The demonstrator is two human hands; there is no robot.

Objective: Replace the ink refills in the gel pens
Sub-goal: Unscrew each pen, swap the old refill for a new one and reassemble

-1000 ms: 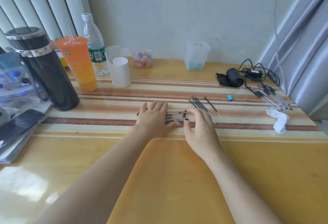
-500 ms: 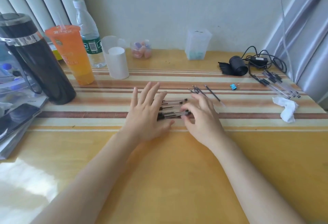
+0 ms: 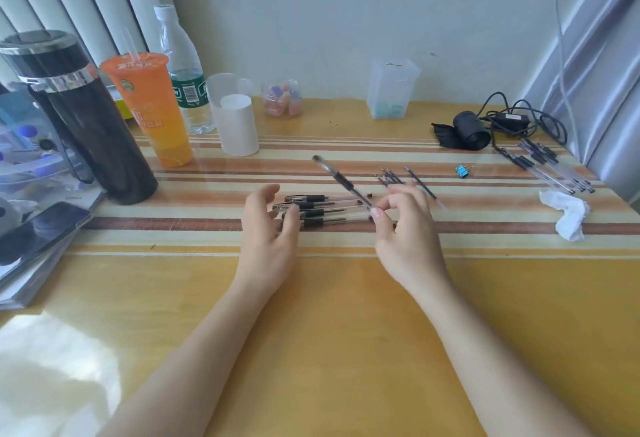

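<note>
Next, with the right hand (image 3: pixel 403 228) pinching one pen (image 3: pixel 341 182) by its end, bring the open, empty left hand (image 3: pixel 268 225) to steady and unscrew the barrel.

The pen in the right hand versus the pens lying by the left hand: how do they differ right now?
The lifted pen is pinched at one end by the right hand and angles up off the table, pointing away to the left; the pens on the mat lie flat, side by side, roughly parallel. The lifted pen is alone; the others form a group of about four, with the left hand resting its fingertips on them. All share clear barrels with dark grips.
</note>
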